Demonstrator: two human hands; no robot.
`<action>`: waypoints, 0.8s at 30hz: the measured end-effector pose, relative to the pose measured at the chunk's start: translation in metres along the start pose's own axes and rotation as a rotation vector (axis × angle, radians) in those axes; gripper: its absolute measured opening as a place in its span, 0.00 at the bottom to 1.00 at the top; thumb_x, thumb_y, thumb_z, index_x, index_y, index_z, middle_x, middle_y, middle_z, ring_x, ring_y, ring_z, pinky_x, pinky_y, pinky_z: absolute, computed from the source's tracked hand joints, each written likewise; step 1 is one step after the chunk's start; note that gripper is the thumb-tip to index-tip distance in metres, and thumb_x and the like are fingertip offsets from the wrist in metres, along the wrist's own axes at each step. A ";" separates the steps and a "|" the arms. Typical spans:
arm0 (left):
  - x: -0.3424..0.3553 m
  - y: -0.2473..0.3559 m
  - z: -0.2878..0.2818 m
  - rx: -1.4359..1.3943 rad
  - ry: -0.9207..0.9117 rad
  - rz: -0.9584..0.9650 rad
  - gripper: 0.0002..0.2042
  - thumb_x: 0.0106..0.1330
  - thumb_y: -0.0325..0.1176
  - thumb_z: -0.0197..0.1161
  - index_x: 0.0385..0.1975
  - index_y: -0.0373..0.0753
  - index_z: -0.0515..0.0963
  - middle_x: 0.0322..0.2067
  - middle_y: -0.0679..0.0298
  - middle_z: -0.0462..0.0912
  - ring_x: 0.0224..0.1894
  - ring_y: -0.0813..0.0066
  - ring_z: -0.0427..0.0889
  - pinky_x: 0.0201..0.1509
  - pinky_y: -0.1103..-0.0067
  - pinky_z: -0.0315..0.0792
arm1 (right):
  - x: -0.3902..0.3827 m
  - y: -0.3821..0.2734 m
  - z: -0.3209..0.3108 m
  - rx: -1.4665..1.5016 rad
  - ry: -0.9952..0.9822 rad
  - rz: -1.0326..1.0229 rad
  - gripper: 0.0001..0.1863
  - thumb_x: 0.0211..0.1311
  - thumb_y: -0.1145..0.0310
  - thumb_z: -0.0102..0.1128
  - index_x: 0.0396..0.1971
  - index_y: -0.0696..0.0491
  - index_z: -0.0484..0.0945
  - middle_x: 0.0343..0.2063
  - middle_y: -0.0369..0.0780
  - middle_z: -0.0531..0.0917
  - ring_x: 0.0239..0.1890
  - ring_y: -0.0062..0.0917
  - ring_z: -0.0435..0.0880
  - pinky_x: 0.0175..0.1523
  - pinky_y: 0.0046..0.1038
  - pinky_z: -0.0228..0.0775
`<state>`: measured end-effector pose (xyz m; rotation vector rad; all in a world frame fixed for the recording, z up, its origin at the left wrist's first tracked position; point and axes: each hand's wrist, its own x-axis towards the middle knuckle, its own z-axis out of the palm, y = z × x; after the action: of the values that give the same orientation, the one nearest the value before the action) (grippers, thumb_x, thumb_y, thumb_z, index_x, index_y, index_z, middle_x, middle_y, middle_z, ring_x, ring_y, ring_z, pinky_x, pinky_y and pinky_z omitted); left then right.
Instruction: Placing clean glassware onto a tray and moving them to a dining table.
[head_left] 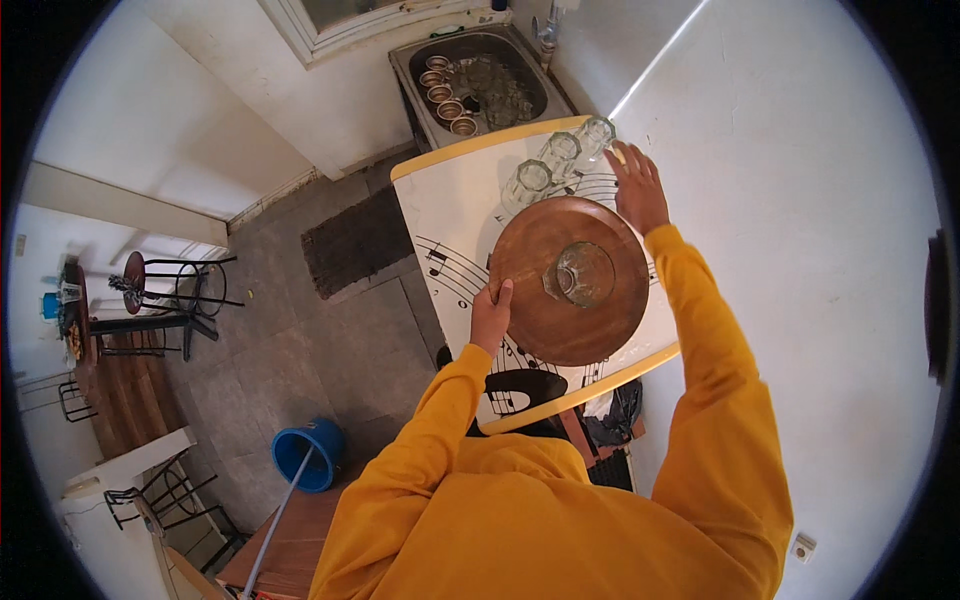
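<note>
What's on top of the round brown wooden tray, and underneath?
A clear glass cup sits on the round brown wooden tray, which hides whatever lies directly underneath.

The person's two hands are in view: one left hand (pixel 491 315) and one right hand (pixel 640 188). One counter (pixel 432 195) carries one round wooden tray (pixel 545 232) and four clear glasses (pixel 532 180), three of them off the tray and one on it. One sink (pixel 404 68) has one tap (pixel 547 36) and five cups (pixel 440 94), plus a heap of glassware (pixel 492 88) too jumbled to count. There are also one dark mat (pixel 358 245), one blue bucket (pixel 332 440) and one pole (pixel 277 520).
</note>
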<state>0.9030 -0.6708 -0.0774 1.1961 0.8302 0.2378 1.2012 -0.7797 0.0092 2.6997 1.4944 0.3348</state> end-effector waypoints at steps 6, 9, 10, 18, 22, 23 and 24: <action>0.000 0.003 0.001 -0.015 0.045 -0.027 0.19 0.71 0.42 0.55 0.47 0.30 0.76 0.37 0.61 0.83 0.39 0.75 0.79 0.47 0.78 0.71 | 0.093 0.009 0.038 -0.604 -0.161 -0.383 0.31 0.62 0.68 0.51 0.67 0.50 0.59 0.68 0.36 0.59 0.71 0.31 0.54 0.73 0.42 0.46; 0.000 0.004 0.002 0.019 0.047 -0.033 0.19 0.71 0.42 0.55 0.48 0.30 0.76 0.38 0.59 0.83 0.40 0.73 0.80 0.48 0.77 0.71 | 0.118 0.016 0.056 -0.784 -0.209 -0.467 0.26 0.65 0.63 0.49 0.63 0.52 0.66 0.66 0.37 0.63 0.70 0.29 0.56 0.72 0.43 0.46; 0.000 0.004 0.002 0.051 0.047 -0.020 0.19 0.71 0.42 0.55 0.48 0.30 0.76 0.39 0.58 0.83 0.40 0.72 0.80 0.48 0.77 0.71 | 0.124 0.016 0.060 -0.763 -0.265 -0.443 0.24 0.64 0.63 0.49 0.60 0.52 0.69 0.63 0.37 0.67 0.69 0.28 0.57 0.72 0.44 0.47; -0.002 0.014 0.002 0.116 0.028 -0.062 0.20 0.71 0.43 0.55 0.46 0.29 0.76 0.38 0.61 0.82 0.41 0.76 0.78 0.48 0.78 0.70 | 0.146 0.017 0.071 -0.681 -0.366 -0.362 0.13 0.64 0.63 0.53 0.44 0.46 0.81 0.45 0.34 0.82 0.56 0.25 0.75 0.65 0.42 0.57; -0.003 0.018 0.005 0.081 0.039 -0.059 0.19 0.71 0.43 0.55 0.46 0.29 0.76 0.37 0.63 0.81 0.39 0.76 0.77 0.46 0.78 0.70 | 0.137 0.033 0.063 -0.705 -0.510 -0.305 0.13 0.64 0.64 0.53 0.44 0.48 0.81 0.47 0.34 0.82 0.57 0.25 0.74 0.64 0.41 0.58; -0.002 0.013 0.005 0.082 0.031 -0.059 0.19 0.71 0.43 0.55 0.46 0.29 0.76 0.37 0.63 0.81 0.39 0.76 0.77 0.46 0.78 0.70 | 0.129 0.045 0.059 -0.673 -0.467 -0.266 0.13 0.62 0.61 0.56 0.44 0.49 0.81 0.46 0.35 0.82 0.58 0.25 0.73 0.64 0.41 0.59; 0.002 0.007 0.004 0.078 0.051 -0.043 0.19 0.71 0.42 0.55 0.46 0.29 0.76 0.37 0.59 0.83 0.39 0.72 0.79 0.46 0.76 0.71 | 0.123 0.050 0.052 -0.638 -0.421 -0.231 0.15 0.60 0.59 0.59 0.44 0.50 0.80 0.45 0.36 0.82 0.58 0.26 0.73 0.63 0.42 0.59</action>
<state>0.9085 -0.6696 -0.0714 1.2480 0.9157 0.2023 1.3165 -0.6996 -0.0136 1.9330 1.2755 0.1736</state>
